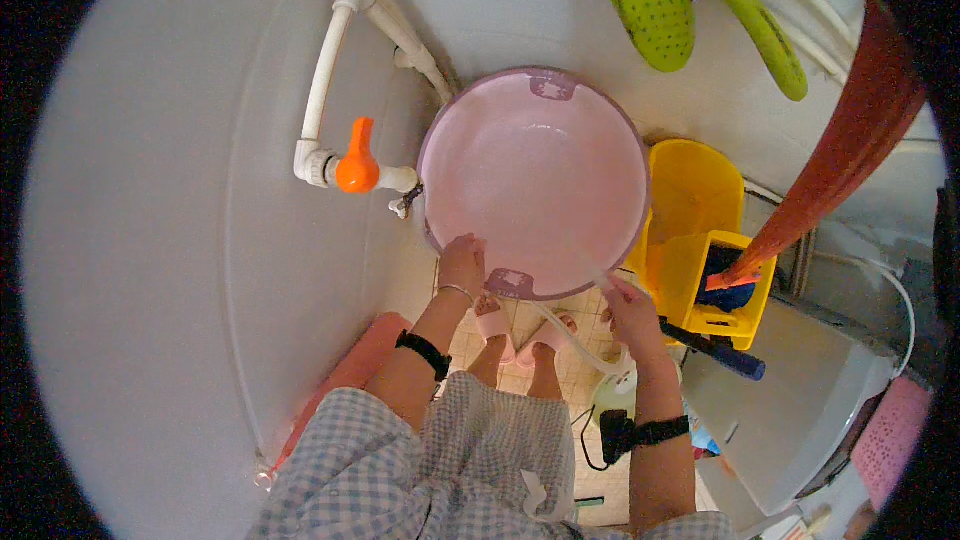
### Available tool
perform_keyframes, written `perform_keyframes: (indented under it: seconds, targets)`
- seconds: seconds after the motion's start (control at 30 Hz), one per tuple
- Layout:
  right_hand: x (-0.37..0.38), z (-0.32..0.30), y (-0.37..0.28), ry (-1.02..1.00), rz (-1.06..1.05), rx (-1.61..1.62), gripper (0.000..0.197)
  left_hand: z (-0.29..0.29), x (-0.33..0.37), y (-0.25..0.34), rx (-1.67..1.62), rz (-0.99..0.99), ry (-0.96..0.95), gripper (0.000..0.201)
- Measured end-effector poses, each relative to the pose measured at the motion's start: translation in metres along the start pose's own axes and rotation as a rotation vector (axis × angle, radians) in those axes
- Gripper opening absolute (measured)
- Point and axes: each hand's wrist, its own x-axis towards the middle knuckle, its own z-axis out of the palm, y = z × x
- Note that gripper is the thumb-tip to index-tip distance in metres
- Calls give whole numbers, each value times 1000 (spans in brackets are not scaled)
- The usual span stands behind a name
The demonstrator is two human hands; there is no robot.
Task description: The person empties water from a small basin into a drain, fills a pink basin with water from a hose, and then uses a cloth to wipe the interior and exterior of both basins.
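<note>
A large round pink basin (535, 170) with a mauve rim and two cut-out handles fills the middle of the view. My left hand (463, 262) is closed on its near-left rim. At the near-right rim, my right hand (632, 314) pinches the end of a pale, slim tube-like piece (601, 277) that points into the basin. Its exact kind is blurred. Below the basin, a whitish hose (573, 338) curves toward a pale green device beneath my right forearm; whether the two pale pieces join is hidden.
An orange-handled tap (358, 168) on white pipes stands left of the basin. To the right is a yellow mop bucket (697, 175) with a reddish-brown pole. Green slippers (655, 15) hang above. A white appliance (790, 395) stands at the lower right, and my feet wear pink slippers (492, 321).
</note>
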Motion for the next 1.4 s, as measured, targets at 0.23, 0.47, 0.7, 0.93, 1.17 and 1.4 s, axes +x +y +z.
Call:
perform_keyframes:
  seconds: [0.23, 0.47, 0.7, 0.93, 1.17, 1.4]
  targets:
    - [48, -9, 26, -28, 114, 169, 35, -57, -4, 10, -288, -137, 178, 24]
    - [85, 4, 47, -71, 204, 362, 36, -211, -39, 106, -236, 441, 648, 12]
    - [79, 3, 33, -59, 178, 368, 38, -272, 24, 151, 59, 148, 732, 21]
    - [46, 11, -11, 151, -14, 214, 30, -276, 25, 131, 145, 395, 426, 14]
    - [45, 10, -44, 123, -95, 83, 32, -283, 5, 135, 175, 634, 414, 25]
    - [37, -1, -36, 126, -69, 96, 32, -151, -51, 115, -356, 269, 211, 40]
